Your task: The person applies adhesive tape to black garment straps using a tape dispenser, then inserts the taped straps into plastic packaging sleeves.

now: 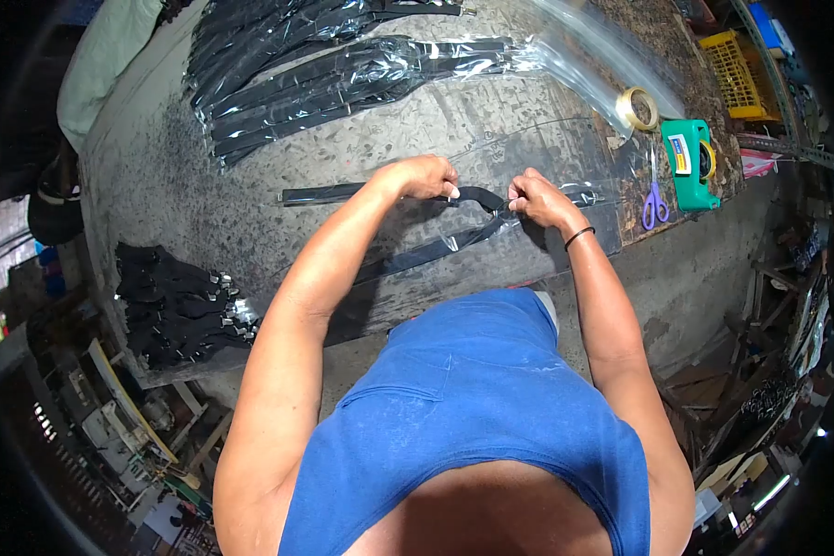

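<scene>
A black strap lies across the table in front of me, its far left part flat and its middle bowed up between my hands. My left hand is closed on it, thumb and fingers pinched together. At the strap's right part, my right hand pinches with bent fingers; the exact grip is partly hidden. Just nearer to me lies a strap in a clear plastic sleeve, running down to the left under my left forearm. Its right end meets clear plastic beside my right hand.
Sleeved black straps are stacked at the back. A heap of loose black straps with metal clips lies front left. To the right are clear plastic sleeves, a tape roll, purple scissors and a green tape dispenser near the table's edge.
</scene>
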Demonstrator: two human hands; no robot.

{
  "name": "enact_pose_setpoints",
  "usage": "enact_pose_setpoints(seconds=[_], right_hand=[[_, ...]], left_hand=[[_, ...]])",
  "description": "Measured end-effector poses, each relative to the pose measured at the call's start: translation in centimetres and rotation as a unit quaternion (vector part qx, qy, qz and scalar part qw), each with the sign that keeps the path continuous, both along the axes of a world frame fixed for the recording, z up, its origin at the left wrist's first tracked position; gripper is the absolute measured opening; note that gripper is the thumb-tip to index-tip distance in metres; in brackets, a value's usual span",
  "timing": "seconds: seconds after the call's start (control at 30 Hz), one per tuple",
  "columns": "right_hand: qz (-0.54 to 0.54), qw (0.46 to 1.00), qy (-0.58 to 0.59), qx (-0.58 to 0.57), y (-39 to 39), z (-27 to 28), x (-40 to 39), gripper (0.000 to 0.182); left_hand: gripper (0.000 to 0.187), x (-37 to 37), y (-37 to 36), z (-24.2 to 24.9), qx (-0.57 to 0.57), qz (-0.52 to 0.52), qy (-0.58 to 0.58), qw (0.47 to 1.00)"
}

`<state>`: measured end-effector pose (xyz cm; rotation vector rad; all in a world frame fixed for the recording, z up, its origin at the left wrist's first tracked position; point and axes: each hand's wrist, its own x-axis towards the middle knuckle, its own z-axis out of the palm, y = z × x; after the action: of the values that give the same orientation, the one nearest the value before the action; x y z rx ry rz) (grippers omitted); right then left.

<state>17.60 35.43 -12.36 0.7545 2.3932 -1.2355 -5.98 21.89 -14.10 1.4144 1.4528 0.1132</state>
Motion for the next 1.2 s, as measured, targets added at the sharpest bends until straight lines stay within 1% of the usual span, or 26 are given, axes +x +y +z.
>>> enact_pose_setpoints(seconds=[0.13,0.2,0.27,0.4,0.47,0.6,0.67,0.7,0.77,0.87,0.97,1.2], right_hand=[[0.007,1.0,-0.003,-0.01,0.1,0.3,-0.1,0.017],[0.008,1.0,-0.002,-0.015,0.3,0.1,0.1,0.017],[0.038,0.999,0.02,-0.019,0.6,-0.2,0.4,0.017],[0.06,0.995,0.06,-0.051,1.2,-0.1,0.5,0.016],[0.017,0.992,0.012,-0.127,1.1,0.1,0.3,0.017],[0.021,0.991,0.038,-0.127,1.0,-0.2,0.4,0.017],[0.028,0.991,0.009,-0.134,1.0,-0.1,0.4,0.013],[0.026,0.99,0.009,-0.135,0.9,-0.2,0.3,0.013],[0.033,0.994,0.006,-0.108,0.7,-0.4,0.2,0.015],[0.031,0.994,0.002,-0.103,0.6,-0.4,0.1,0.015],[0.04,0.994,0.0,-0.099,0.6,-0.3,0.0,0.017],[0.034,0.996,-0.024,-0.082,0.4,0.5,-0.4,0.016]], left_hand=[[0.028,0.5,1.0,-0.9,-0.009,-0.011,-0.017,1.0],[0.027,0.6,1.3,-0.5,-0.007,-0.022,-0.022,0.999],[0.025,0.4,1.5,0.0,-0.059,-0.023,-0.051,0.997],[0.023,-0.2,1.7,0.6,-0.106,-0.024,-0.091,0.99],[0.021,-0.1,1.9,0.7,-0.113,-0.029,-0.097,0.988],[0.021,0.4,2.3,0.3,-0.102,-0.038,-0.096,0.989],[0.021,0.5,2.4,-0.1,-0.131,-0.068,-0.081,0.986],[0.021,0.6,2.4,-0.2,-0.133,-0.069,-0.08,0.985],[0.022,0.9,2.5,0.0,-0.116,-0.086,-0.026,0.989],[0.022,1.8,2.7,0.8,-0.088,-0.069,-0.03,0.993],[0.025,2.8,3.1,0.8,-0.082,-0.079,-0.024,0.993],[0.025,3.9,3.7,1.0,-0.062,-0.076,-0.008,0.995]])
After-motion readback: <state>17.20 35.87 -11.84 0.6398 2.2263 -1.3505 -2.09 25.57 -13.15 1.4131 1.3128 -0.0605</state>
